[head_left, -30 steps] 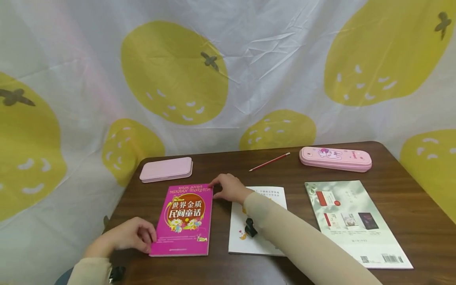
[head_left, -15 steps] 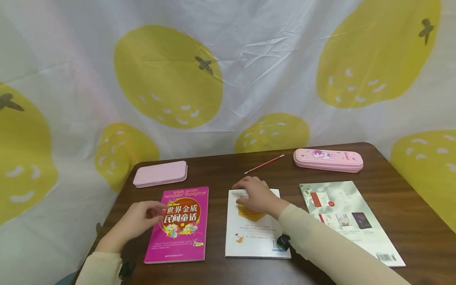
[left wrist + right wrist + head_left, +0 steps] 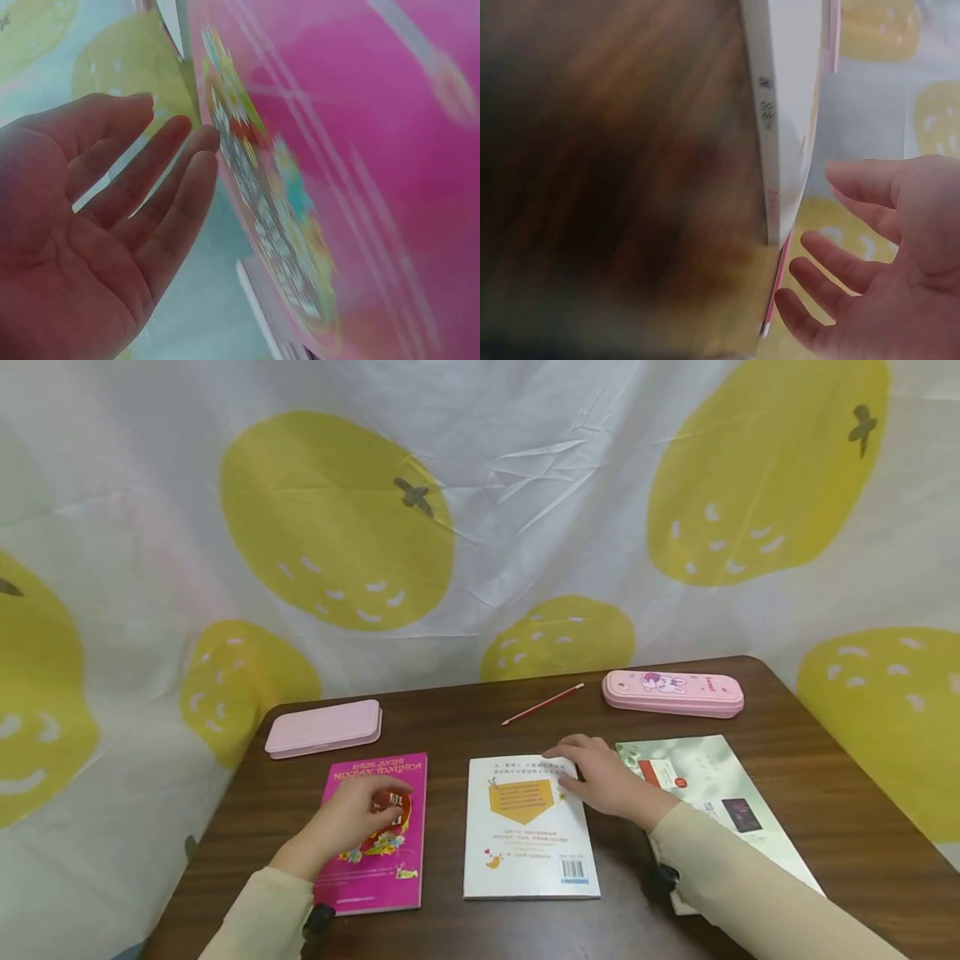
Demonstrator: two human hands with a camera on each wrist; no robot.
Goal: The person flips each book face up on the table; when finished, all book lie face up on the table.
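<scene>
A magenta paperback book point(image 3: 367, 889) with a flowered title lies at the table's left. Over its cover my left hand point(image 3: 341, 818) hovers with relaxed fingers, apart from the book in the left wrist view, where the palm point(image 3: 90, 225) shows bare. To its right lies a white book point(image 3: 517, 868), back cover up, with an orange panel and a barcode. My right hand point(image 3: 611, 785) is at that book's upper right corner; in the right wrist view its fingers are spread beside the book's spine point(image 3: 769, 135) and grip nothing. A pale green book point(image 3: 708, 760) lies partly under the right forearm.
Along the back of the brown table point(image 3: 442, 710) stand a plain pink case point(image 3: 322, 727) at left and a pink rabbit-print pencil case point(image 3: 675, 697) at right. A red pencil point(image 3: 543, 704) lies between them. A lemon-print curtain point(image 3: 480, 527) hangs behind.
My left hand has left the magenta book's lower left edge and risen over its cover. My right hand has moved right, from that book's upper corner to the white book's upper right corner.
</scene>
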